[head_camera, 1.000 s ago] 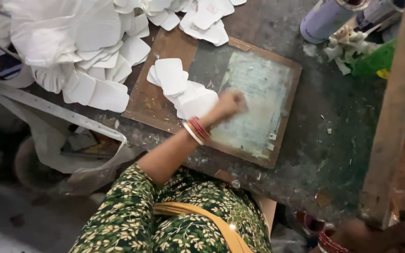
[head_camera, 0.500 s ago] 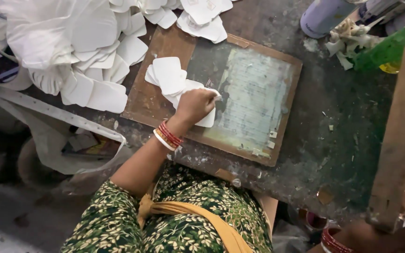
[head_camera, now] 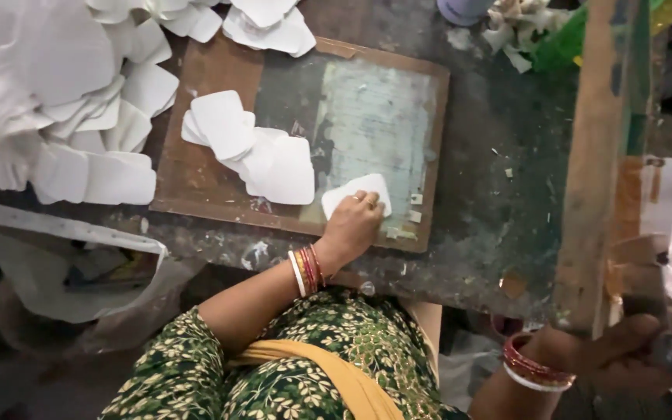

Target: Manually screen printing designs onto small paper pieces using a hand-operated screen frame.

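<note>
So the left hand (head_camera: 354, 225) is lying mostly flat, fingers loosely together, pressing down on a single white cutout piece (head_camera: 355, 192) rather than gripping it. That piece sits on the pale, glue-smeared patch of the wooden board (head_camera: 204, 74), sticking out from under the fingertips toward 12 o'clock. There are rings on two fingers and red and white bangles (head_camera: 307, 270) on the wrist.

The right hand (head_camera: 624, 350) is down at the 4 o'clock corner of the view, fingers wrapped tight around the lower end of a long wooden frame (head_camera: 596, 155) that runs up toward 12 o'clock. It has bangles too.

At about 10 o'clock from the left hand, just beside it on the board, there's a small overlapping stack of white pieces (head_camera: 250, 148). Further out at 10 o'clock a big heap of the same white cutouts (head_camera: 64, 101) spills over the dark, grimy tabletop (head_camera: 499, 194). More of them lie at the board's top edge. Crumpled scraps (head_camera: 516, 27) sit at 1 o'clock. A white plastic bag (head_camera: 71, 272) hangs off the tabletop's near edge at 8 o'clock. The person wears a green floral-print garment.
</note>
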